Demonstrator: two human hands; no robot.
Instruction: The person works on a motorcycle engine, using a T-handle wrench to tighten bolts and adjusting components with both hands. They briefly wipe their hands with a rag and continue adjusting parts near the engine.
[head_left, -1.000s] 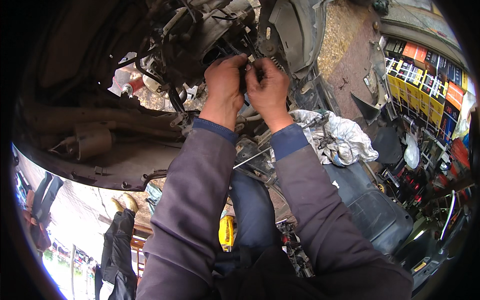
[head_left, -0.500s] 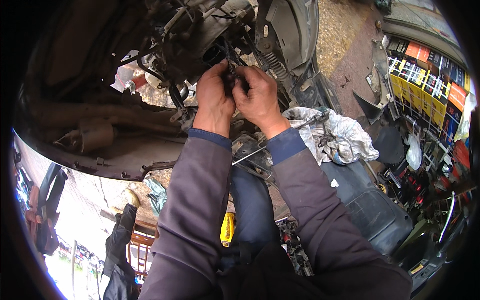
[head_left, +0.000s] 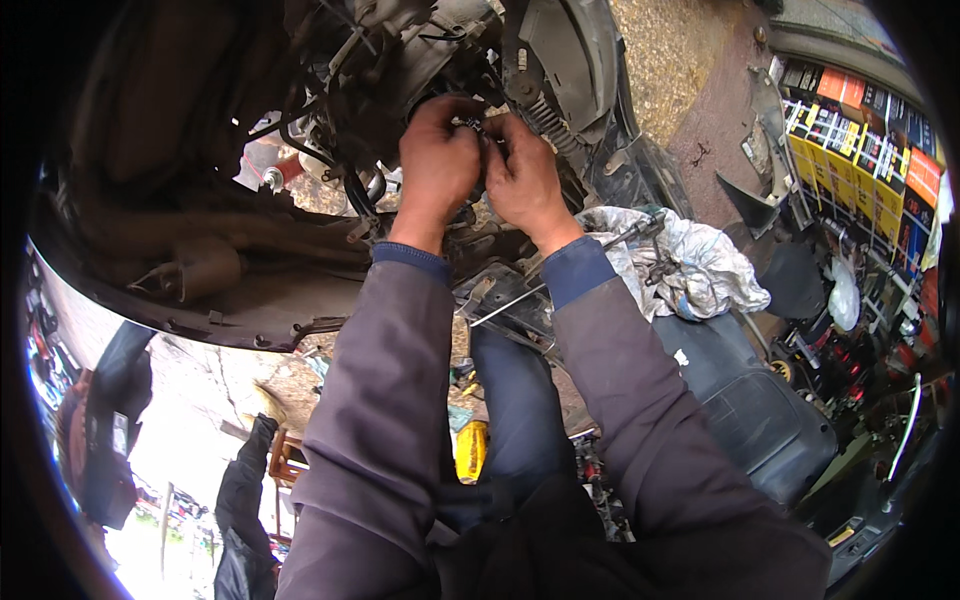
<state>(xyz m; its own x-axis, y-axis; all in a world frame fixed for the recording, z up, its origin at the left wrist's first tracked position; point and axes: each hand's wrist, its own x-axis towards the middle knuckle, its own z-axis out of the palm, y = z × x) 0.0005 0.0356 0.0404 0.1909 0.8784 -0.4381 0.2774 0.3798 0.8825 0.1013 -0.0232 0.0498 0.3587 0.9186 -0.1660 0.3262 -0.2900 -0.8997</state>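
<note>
Left hand (head_left: 438,160): fingers curled nearly closed around small metallic part (head_left: 466,123). Right hand (head_left: 524,182): fingers bent, tips close to it; grip hidden, cannot tell. Part lies between both hands, left of coil spring (head_left: 548,120).

Small silvery metal piece (head_left: 467,122), glinting where bare, partly covered by the grip (full outline and tilt too hidden to tell), held up off any surface, lying at twelve o'clock from the view's centre.
</note>
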